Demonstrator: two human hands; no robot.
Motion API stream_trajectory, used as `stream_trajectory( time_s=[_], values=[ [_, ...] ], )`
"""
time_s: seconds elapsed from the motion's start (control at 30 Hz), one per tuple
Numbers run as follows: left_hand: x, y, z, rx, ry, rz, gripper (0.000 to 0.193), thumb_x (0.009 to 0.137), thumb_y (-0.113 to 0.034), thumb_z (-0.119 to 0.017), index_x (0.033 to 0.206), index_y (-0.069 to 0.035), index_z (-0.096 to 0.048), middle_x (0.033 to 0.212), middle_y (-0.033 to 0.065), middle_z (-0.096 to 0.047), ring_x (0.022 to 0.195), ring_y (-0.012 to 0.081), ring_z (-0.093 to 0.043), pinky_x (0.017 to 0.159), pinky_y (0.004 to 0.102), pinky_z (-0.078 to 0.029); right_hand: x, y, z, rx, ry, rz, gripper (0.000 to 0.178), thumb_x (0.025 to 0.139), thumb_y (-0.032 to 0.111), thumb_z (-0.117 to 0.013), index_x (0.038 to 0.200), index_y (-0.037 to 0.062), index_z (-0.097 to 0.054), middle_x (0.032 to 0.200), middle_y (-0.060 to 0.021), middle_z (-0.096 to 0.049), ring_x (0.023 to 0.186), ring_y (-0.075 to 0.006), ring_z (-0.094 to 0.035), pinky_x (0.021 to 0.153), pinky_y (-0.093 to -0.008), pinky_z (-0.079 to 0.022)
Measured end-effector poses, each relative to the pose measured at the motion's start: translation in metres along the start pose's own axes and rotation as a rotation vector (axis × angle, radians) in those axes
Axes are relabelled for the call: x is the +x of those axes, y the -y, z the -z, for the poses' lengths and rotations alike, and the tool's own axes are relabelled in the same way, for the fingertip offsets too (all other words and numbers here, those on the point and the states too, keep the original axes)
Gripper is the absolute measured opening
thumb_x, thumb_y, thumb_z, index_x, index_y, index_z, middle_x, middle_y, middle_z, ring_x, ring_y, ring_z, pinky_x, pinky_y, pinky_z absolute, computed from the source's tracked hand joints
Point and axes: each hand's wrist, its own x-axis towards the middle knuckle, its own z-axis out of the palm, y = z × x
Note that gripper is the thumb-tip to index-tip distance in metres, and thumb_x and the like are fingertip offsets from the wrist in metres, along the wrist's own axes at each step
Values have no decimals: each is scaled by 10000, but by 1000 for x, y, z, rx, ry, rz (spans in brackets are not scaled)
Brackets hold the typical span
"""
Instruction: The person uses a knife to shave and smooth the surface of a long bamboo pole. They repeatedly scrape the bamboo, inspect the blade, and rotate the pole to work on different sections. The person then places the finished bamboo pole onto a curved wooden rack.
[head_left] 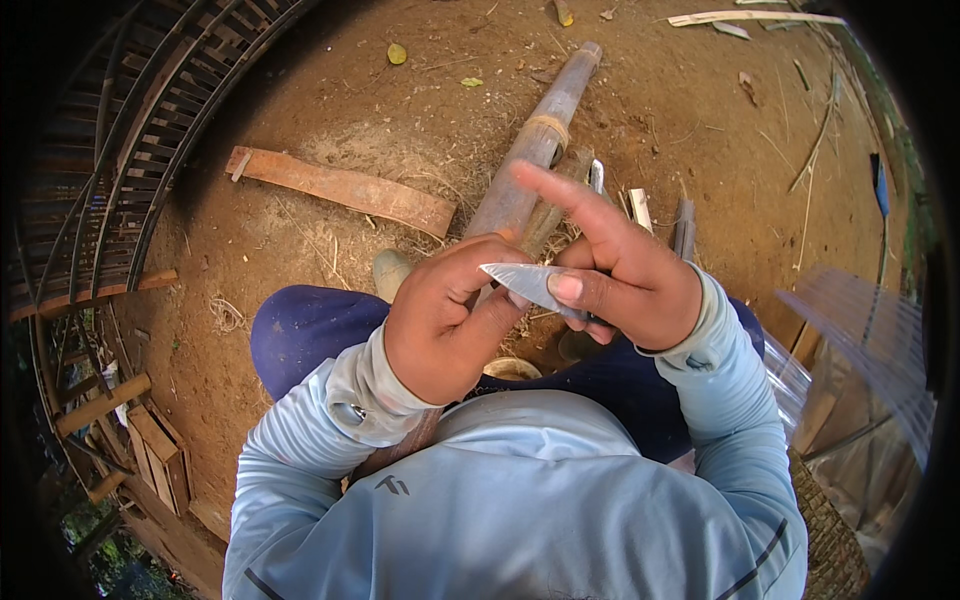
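My right hand (645, 280) grips a short knife (522, 280), its thumb pressed on the flat of the pointed blade and its index finger stretched out ahead. The blade points left, across the fingertips of my left hand (430, 325). That hand is closed, thumb against curled fingers, right beside the blade; whatever it pinches is too small or hidden to make out. The knife's handle is hidden inside my right hand. Beyond both hands a thick bamboo pole (508, 190) lies on the ground, a tan band around it.
A curved reddish board (340, 187) lies on the dirt left of the pole. Dark slatted framework (130, 130) rises at the far left, above wooden blocks (158, 455). Clear corrugated sheeting (860, 325) stands at the right. Pale wood strips (755, 17) lie at the far right.
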Motion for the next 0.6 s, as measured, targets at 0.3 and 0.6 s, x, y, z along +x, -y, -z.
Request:
stream_trajectory(
  time_s=[0.3,0.6],
  values=[
    [-1,-16,3,-108,85,254,112,978,-136,-565,937,-37,-598,855,20,-577,808,121,-548,1131,449,-318,5,-9,27,21,-199,108,647,1026,224,-484,1565,77,-158,677,-18,-564,505,-55,-503,466,-200,-400],
    [-2,-8,-1,-74,-28,128,141,971,-132,-585,851,-58,-573,810,8,-570,778,103,-549,1171,490,-264,7,-17,24,239,-274,195,454,1015,218,-525,1398,18,-386,807,-55,-630,575,-77,-552,552,-203,-450]
  ],
)
